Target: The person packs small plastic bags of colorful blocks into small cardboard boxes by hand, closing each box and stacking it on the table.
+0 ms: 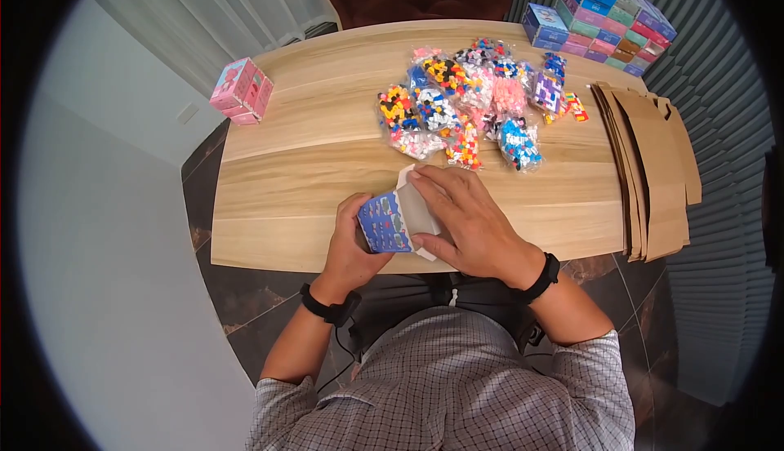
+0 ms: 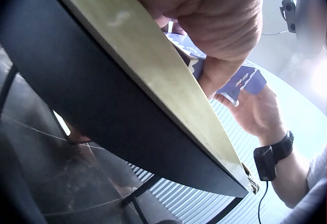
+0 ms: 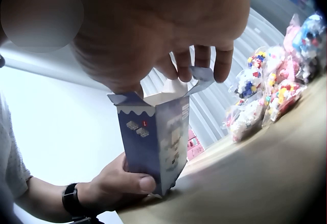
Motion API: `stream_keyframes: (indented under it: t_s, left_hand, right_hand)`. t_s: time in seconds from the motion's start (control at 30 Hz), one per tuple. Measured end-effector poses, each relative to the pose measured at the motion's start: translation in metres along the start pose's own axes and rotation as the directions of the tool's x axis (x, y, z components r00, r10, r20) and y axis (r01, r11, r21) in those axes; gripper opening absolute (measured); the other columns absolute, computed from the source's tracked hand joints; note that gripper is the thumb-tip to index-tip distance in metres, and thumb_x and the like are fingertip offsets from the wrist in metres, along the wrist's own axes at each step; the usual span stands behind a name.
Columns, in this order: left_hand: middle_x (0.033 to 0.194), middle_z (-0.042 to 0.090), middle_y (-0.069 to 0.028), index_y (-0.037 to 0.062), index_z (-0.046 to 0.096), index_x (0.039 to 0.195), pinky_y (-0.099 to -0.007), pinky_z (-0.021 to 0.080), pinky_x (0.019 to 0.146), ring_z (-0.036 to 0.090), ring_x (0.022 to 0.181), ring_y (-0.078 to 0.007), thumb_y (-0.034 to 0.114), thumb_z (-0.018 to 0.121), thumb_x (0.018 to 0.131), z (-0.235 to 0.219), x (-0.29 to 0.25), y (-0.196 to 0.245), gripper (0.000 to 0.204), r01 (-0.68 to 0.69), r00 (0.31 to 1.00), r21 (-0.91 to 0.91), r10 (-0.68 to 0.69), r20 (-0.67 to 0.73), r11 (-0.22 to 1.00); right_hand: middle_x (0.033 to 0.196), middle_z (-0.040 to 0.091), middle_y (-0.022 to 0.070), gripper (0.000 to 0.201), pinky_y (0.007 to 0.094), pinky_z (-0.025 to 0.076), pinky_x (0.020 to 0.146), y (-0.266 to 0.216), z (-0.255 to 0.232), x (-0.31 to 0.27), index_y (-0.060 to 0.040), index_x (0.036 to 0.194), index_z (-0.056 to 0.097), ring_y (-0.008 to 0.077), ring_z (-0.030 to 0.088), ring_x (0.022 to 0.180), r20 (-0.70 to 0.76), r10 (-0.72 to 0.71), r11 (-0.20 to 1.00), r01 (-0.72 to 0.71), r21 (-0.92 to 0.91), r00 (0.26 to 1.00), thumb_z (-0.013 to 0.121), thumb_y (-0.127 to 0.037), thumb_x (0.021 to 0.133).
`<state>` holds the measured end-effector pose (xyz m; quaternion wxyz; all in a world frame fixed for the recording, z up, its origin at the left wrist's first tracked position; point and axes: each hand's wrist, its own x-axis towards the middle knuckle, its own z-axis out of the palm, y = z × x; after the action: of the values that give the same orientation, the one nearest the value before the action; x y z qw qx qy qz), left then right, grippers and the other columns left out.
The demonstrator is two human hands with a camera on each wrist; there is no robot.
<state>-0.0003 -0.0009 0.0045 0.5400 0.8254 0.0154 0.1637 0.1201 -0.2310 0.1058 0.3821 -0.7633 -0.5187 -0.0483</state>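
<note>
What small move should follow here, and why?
Probably fold the flaps shut. The left hand holds the blue box upright at its base on the table, while the right hand pinches the open top flaps.

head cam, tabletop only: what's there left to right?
pink boxes → blue box held by both hands → bags of colourful bricks → flat brown cardboard stack
</note>
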Motion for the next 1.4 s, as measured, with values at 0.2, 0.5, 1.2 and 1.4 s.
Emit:
stream_keyframes:
  t_s: [0.2, 0.5, 1.2, 1.4]
  left_hand:
    - [0.147, 0.044, -0.0157, 0.0030, 0.037, 0.150, -0.0387, 0.045, 0.115, 0.051, 0.137, -0.0282, -0.005, 0.089, 0.070, -0.001, -0.001, 0.002, 0.095, 0.041, 0.999, -0.107, -0.039, 0.021, 0.993]
    - [0.146, 0.044, -0.0145, 0.0032, 0.036, 0.150, -0.0388, 0.045, 0.115, 0.052, 0.135, -0.0265, -0.005, 0.089, 0.071, -0.002, 0.000, -0.001, 0.096, 0.090, 0.996, -0.206, -0.086, 0.031, 0.974]
    - [0.142, 0.053, -0.0149, 0.0027, 0.030, 0.153, -0.0396, 0.049, 0.111, 0.055, 0.133, -0.0241, -0.006, 0.088, 0.075, -0.003, 0.000, 0.003, 0.097, 0.087, 0.994, -0.108, -0.093, -0.049, 0.990]
    - [0.143, 0.051, -0.0153, 0.0028, 0.029, 0.154, -0.0394, 0.050, 0.111, 0.055, 0.134, -0.0247, -0.008, 0.087, 0.075, -0.002, 0.000, 0.004, 0.098, 0.091, 0.993, -0.176, -0.102, -0.059, 0.980]
  right_hand:
    - [0.156, 0.048, 0.0173, 0.091, 0.0483, 0.041, 0.118, 0.008, -0.012, 0.010, 0.0007, 0.153, 0.049, 0.0408, 0.046, 0.138, 0.177, -0.013, 0.996, -0.003, 0.089, 0.984, 0.090, -0.027, 0.077]
    - [0.152, 0.052, 0.0179, 0.098, 0.0466, 0.042, 0.117, 0.015, -0.005, 0.019, 0.0002, 0.150, 0.052, 0.0385, 0.046, 0.138, 0.202, 0.002, 0.988, -0.033, 0.151, 0.979, 0.096, -0.028, 0.067]
    - [0.121, 0.069, 0.0242, 0.050, 0.0492, 0.049, 0.102, 0.117, -0.009, 0.098, 0.0043, 0.126, 0.068, 0.0381, 0.064, 0.112, -0.360, 0.218, 0.838, -0.363, -0.407, 0.907, 0.081, -0.024, 0.087]
    - [0.118, 0.068, 0.0178, 0.051, 0.0378, 0.055, 0.087, 0.090, -0.022, 0.083, -0.0001, 0.132, 0.065, 0.0276, 0.067, 0.097, -0.438, 0.305, 0.950, -0.302, 0.081, 0.846, 0.080, -0.014, 0.086]
